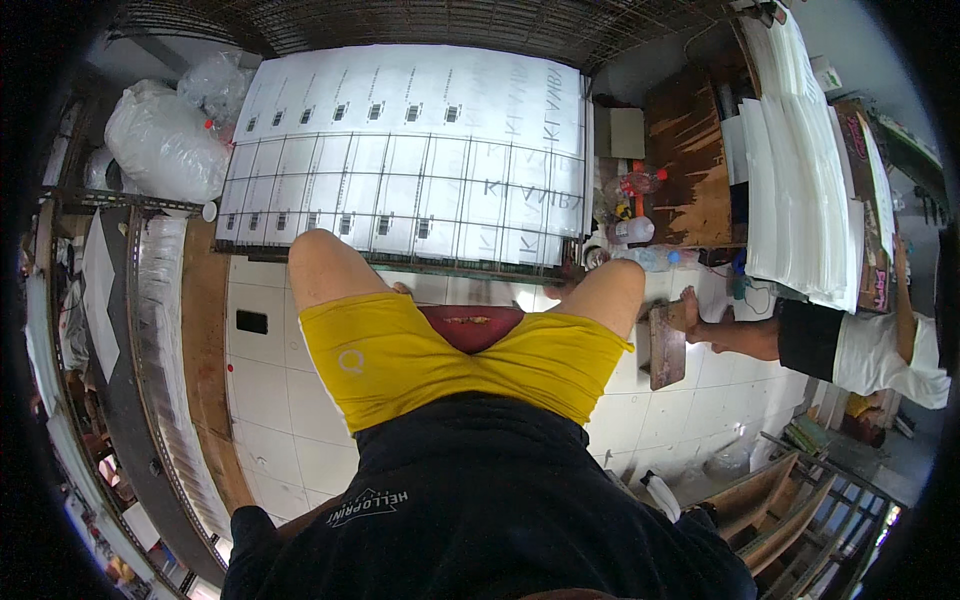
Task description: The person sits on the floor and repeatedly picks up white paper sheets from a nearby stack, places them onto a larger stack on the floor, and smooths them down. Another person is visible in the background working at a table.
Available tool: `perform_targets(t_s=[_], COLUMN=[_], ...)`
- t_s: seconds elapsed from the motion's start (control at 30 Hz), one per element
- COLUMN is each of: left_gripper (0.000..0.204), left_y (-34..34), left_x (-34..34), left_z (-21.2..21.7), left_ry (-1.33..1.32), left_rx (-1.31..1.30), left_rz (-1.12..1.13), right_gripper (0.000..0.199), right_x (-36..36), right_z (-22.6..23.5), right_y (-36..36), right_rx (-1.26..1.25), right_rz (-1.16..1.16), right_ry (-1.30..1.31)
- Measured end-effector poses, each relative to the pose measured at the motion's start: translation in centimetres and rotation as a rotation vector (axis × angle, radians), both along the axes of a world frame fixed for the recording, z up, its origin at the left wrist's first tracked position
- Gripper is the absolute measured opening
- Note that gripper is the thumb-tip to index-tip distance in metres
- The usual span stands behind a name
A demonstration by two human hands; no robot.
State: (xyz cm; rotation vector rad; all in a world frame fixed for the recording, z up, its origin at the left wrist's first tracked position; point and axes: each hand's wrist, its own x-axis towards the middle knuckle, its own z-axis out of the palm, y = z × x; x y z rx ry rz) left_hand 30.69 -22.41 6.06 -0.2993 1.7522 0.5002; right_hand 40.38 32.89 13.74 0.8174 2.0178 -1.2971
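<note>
A white tiled floor [265, 400] is spreading beneath a seated person in yellow shorts [400, 350] and a dark shirt [480, 500]. Neither of the person's hands is showing, so whether they are spread or closed cannot be told. Beyond the knees, a large stack of white printed sheets [420, 150] is lying under a wire grid [400, 200]. Farther right, a co-worker's foot [700, 315] is resting on a wooden block [665, 345], near plastic bottles [640, 215].
</note>
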Motion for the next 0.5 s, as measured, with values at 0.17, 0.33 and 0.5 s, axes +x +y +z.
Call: perform_targets(t_s=[0.17, 0.33, 0.5], left_gripper=[0.035, 0.035, 0.036], left_y=[1.1, 2.6, 3.7], left_x=[-0.7, -0.5, -1.3], left_z=[-0.1, 0.1, -0.2], left_ry=[0.049, 0.080, 0.024], left_rx=[0.050, 0.101, 0.199], left_rz=[-0.017, -0.056, -0.275], right_gripper=[0.016, 0.017, 0.018], right_x=[-0.1, -1.6, -4.6], right_z=[0.9, 0.5, -0.5], right_y=[0.0, 0.6, 1.0], right_rx=[-0.020, -0.069, -0.099], right_rz=[0.100, 0.321, 0.692], right_ry=[-0.033, -0.075, -0.121])
